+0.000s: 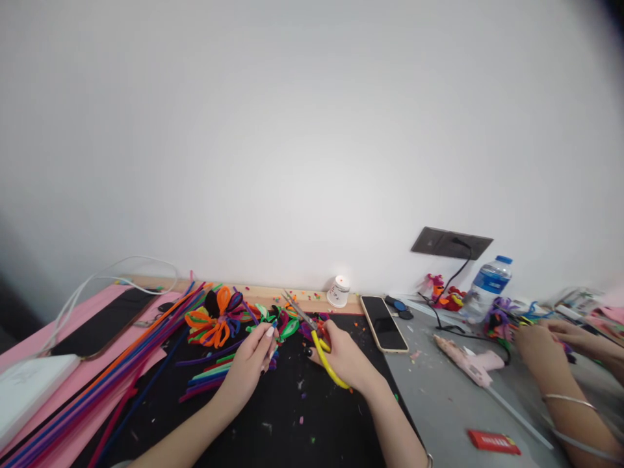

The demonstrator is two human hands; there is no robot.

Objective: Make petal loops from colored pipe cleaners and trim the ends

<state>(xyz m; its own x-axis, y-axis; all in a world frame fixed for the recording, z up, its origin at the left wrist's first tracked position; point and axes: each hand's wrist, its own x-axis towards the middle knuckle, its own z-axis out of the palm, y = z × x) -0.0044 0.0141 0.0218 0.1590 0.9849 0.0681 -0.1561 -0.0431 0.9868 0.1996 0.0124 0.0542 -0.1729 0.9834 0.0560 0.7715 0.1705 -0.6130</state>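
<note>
My right hand (345,356) grips yellow-handled scissors (312,333); their blades point up and left toward the pile of bent pipe cleaners (221,318). My left hand (249,363) is closed in a pinch on a short pipe cleaner piece near the blade tips, over cut green and purple pieces (207,380). Both hands work above a black mat (292,416).
Long pipe cleaners (107,383) lie in a bundle at left on pink paper. A phone (383,323), a small white cup (338,290), a pink glue gun (465,364), a water bottle (485,287) and a red box (493,442) sit to the right. Another person's hands (541,341) work at far right.
</note>
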